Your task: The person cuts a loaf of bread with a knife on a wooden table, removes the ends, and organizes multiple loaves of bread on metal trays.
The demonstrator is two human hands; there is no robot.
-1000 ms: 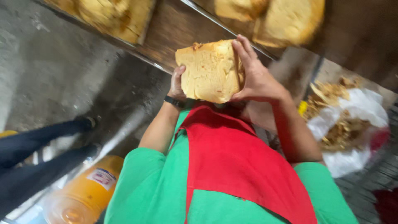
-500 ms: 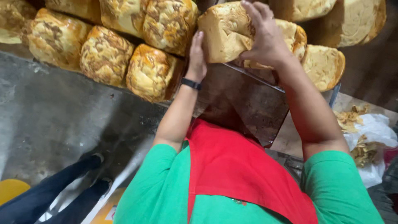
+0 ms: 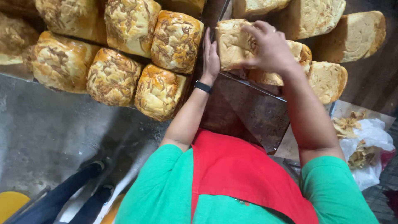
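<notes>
**Loaf going onto the tray**

Right hand (image 3: 269, 47) spread over a pale loaf (image 3: 232, 43), fingers curled on its top. Left hand (image 3: 210, 56) flat and open against its side. Loaf nearly seated among the others on the tray (image 3: 257, 85); letting go still left.

Cheese-topped loaves (image 3: 124, 62) stacked left; white bag of scraps (image 3: 365, 145) right; grey concrete floor (image 3: 41, 141).

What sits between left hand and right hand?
A pale bread loaf, head view: left hand flat against its side, right hand gripping it from above.
</notes>
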